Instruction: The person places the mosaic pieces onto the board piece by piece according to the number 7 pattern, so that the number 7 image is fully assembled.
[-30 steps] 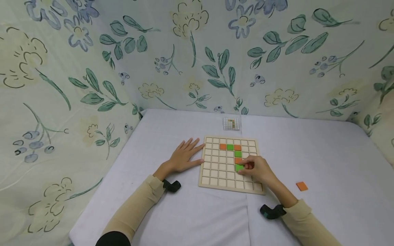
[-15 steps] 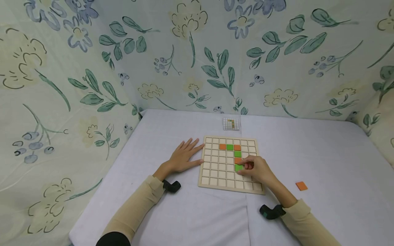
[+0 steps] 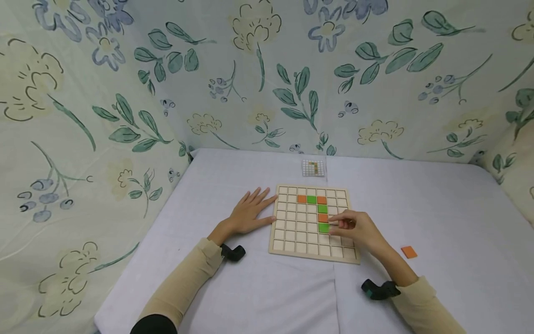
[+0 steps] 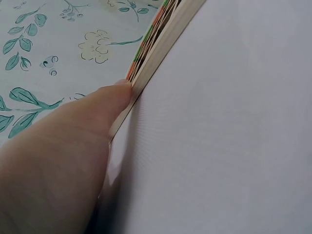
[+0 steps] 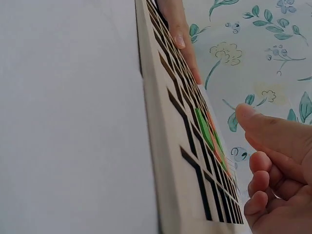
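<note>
A wooden grid board (image 3: 296, 253) lies on the cloth. Orange and green square tiles run along its upper part, then down a column ending in a green tile (image 3: 323, 228). My left hand (image 3: 246, 215) lies with fingers spread, touching the board's left edge; in the left wrist view the thumb (image 4: 114, 95) presses that edge. My right hand (image 3: 360, 227) is just right of the lowest green tile, thumb and index finger apart, nothing visible between them. In the right wrist view, the right hand (image 5: 282, 161) is off the board, its other fingers curled.
A loose orange tile (image 3: 409, 252) lies on the white cloth right of the board. Behind the board is a small card (image 3: 313, 168) printed with a coloured grid pattern. Floral fabric (image 3: 258, 93) hangs at the back and sides.
My right hand has let go of the lowest green tile and drawn back slightly to the right. That tile stays in its cell. The left hand has not moved.
</note>
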{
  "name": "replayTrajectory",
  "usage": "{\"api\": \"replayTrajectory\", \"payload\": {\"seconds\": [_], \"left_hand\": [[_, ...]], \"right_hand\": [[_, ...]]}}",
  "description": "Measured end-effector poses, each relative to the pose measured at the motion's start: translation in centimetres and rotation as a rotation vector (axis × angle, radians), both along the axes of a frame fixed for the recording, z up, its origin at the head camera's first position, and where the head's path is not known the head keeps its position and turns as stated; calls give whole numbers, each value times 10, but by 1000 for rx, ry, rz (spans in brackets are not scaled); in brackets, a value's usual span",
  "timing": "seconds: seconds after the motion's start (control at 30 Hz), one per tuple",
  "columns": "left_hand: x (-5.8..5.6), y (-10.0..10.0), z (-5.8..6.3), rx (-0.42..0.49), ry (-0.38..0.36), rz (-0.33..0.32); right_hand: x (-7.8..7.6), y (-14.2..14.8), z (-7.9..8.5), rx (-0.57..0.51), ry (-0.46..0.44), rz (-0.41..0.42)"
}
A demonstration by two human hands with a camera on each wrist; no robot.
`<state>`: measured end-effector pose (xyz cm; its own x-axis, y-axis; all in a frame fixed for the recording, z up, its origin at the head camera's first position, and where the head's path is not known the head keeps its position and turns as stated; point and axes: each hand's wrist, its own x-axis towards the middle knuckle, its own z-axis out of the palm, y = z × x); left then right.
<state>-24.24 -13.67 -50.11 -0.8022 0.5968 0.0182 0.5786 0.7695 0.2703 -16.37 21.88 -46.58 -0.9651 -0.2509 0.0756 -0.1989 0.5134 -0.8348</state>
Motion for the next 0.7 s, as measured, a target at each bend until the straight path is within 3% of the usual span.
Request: {"api": "replayTrajectory", "payload": {"seconds": [0.53,0.7], "left_hand": [[-1,-1,-1,-7,-1,-2],[-1,0,-2,-7,-4,-1]], "right_hand": [[26,50,19,62,95,-103],[33,67,21,71,77,-136]]}}
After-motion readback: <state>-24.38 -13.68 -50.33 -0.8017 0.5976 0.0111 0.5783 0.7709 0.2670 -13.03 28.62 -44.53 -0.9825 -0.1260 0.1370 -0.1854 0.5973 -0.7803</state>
